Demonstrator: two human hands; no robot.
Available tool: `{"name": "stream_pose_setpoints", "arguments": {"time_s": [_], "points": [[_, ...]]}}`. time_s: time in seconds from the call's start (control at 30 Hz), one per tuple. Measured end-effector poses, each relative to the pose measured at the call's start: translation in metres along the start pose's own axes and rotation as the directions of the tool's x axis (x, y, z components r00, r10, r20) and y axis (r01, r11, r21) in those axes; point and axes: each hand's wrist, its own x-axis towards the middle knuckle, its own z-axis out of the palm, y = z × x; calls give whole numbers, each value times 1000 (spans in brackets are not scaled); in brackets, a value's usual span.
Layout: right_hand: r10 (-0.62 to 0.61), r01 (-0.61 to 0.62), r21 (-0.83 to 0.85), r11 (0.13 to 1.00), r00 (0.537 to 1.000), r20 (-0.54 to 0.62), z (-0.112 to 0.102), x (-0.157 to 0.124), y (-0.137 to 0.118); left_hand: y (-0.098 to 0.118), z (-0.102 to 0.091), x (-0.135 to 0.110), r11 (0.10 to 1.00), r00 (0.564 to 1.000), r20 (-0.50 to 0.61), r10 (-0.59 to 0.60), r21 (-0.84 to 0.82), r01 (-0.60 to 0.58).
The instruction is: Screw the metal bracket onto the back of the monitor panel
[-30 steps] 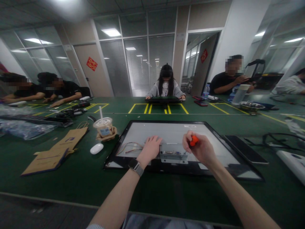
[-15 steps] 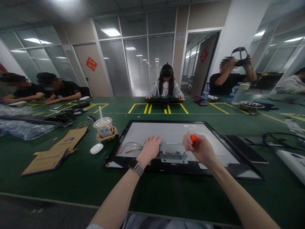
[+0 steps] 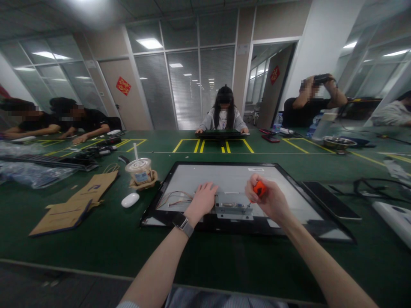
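Note:
A flat display panel [image 3: 231,175] in a black frame lies face down on the green table, with a small grey metal board [image 3: 233,205] near its front edge. My left hand [image 3: 203,200] rests on the panel just left of that board, fingers curled down against it, a watch on the wrist. My right hand [image 3: 268,199] is closed round an orange-handled screwdriver [image 3: 259,188], held upright at the board's right end. Thin coloured wires [image 3: 175,199] run across the panel left of my left hand.
A lidded drink cup [image 3: 140,170], a white mouse [image 3: 130,199] and a flattened paper bag [image 3: 77,201] lie left of the panel. A dark tablet [image 3: 330,199] and cables lie to the right. Several people sit at the table's far side and left side.
My right hand has turned the orange screwdriver slightly in place. My left hand has stayed put. The person at the far right has raised both arms with a dark object to their head.

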Motion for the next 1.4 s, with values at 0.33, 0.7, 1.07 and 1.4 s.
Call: {"name": "stream_pose_setpoints", "arguments": {"time_s": [0.33, 0.7, 1.07, 1.4], "points": [[-3, 3, 42, 999, 1000, -1, -2, 3, 2, 1, -3, -1, 1000, 1000, 21, -9, 7, 9], [-28, 27, 69, 997, 999, 15, 0, -1, 0, -1, 2, 1, 1000, 1000, -7, 7, 12, -7], [-24, 25, 37, 999, 1000, -6, -1, 2, 3, 0, 1, 0, 1000, 1000, -12, 2, 5, -2], [-25, 25, 59, 998, 1000, -3, 2, 0, 1, -2, 6, 2, 1000, 1000, -19, 1, 4, -1]]}}
